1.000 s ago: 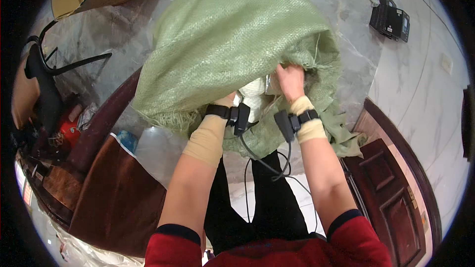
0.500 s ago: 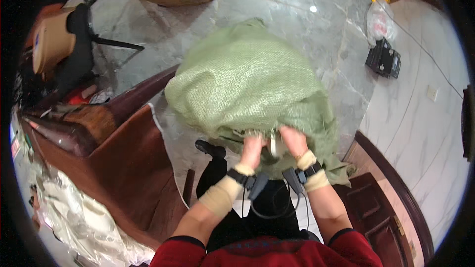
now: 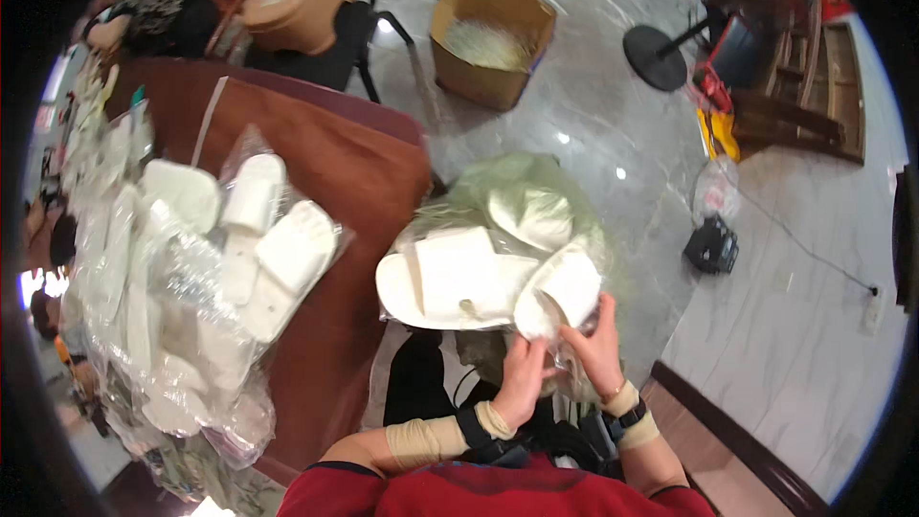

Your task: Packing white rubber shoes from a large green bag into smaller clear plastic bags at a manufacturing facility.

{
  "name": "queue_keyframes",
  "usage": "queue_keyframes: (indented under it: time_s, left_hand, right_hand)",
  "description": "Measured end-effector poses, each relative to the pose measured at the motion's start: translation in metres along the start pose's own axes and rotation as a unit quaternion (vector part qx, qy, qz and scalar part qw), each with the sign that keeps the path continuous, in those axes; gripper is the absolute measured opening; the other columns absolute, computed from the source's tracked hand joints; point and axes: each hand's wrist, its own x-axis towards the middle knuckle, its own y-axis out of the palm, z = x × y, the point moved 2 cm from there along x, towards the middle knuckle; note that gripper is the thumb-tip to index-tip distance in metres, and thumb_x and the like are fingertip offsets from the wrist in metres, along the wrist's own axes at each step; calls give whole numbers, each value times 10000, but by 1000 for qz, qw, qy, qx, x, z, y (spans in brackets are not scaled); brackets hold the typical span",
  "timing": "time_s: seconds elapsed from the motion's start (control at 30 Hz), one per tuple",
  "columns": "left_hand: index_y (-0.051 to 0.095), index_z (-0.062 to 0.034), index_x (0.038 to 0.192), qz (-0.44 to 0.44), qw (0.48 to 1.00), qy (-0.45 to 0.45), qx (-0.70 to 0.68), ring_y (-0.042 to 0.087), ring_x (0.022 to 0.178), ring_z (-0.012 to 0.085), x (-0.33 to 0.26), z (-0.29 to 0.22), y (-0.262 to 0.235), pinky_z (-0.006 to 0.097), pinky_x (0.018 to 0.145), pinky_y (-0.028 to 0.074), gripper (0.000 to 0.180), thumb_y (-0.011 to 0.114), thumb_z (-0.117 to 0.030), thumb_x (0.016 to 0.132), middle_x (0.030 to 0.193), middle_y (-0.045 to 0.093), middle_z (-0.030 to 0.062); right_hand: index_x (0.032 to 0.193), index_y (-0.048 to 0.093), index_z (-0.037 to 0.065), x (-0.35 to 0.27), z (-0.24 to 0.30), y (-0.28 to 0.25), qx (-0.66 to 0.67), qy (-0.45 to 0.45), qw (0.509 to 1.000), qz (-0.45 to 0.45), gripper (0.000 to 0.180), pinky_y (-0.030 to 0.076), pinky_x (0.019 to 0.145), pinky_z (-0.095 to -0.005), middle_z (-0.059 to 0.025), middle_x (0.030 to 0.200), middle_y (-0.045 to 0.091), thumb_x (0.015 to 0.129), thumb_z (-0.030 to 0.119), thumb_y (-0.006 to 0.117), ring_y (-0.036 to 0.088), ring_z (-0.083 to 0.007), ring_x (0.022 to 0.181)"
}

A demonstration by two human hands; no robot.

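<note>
White slippers (image 3: 455, 278) in clear plastic lie on top of the green woven sack (image 3: 498, 174), which stands on the floor in front of me. The slipper nearest my hands (image 3: 574, 285) is tilted, with its clear plastic bag (image 3: 563, 356) gathered toward me. My left hand (image 3: 522, 383) pinches that plastic at the slipper's near end. Just to its right, my right hand (image 3: 598, 349) has its thumb and fingers closed on the plastic along the slipper's right side. Much of the sack is hidden under the slippers.
On the left, a brown-covered table (image 3: 325, 354) bears a heap of bagged white slippers (image 3: 206, 268). Beyond the sack stands an open cardboard box (image 3: 493, 86). A black chair (image 3: 369, 48), a round fan base (image 3: 656, 57) and a black case (image 3: 711, 245) are farther off.
My view has swung left, bringing the slipper-laden table into sight. Bagged white slippers now lie exposed on the sack, where green fabric showed before. My hands moved from the sack's edge to a slipper's plastic.
</note>
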Motion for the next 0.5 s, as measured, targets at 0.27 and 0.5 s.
queue_keyframes:
  time_s: [0.27,0.5]
  left_hand:
    - [579,-61,1246,133,980,148,13,601,909,93,-113,-80,-32,270,732,538,315,518,-266,1015,1099,631,29]
    - [574,1,1231,-27,867,455,201,568,725,94,-238,-165,-127,294,664,534,329,550,-218,987,846,629,50]
  right_hand:
    - [1467,232,-3,-120,148,29,70,-124,989,-48,807,381,1009,-327,-164,1353,403,797,40,679,434,-231,1190]
    - [1471,248,-26,-187,238,130,196,-311,930,-3,755,333,1069,-338,-149,1406,374,801,12,595,410,-247,1264]
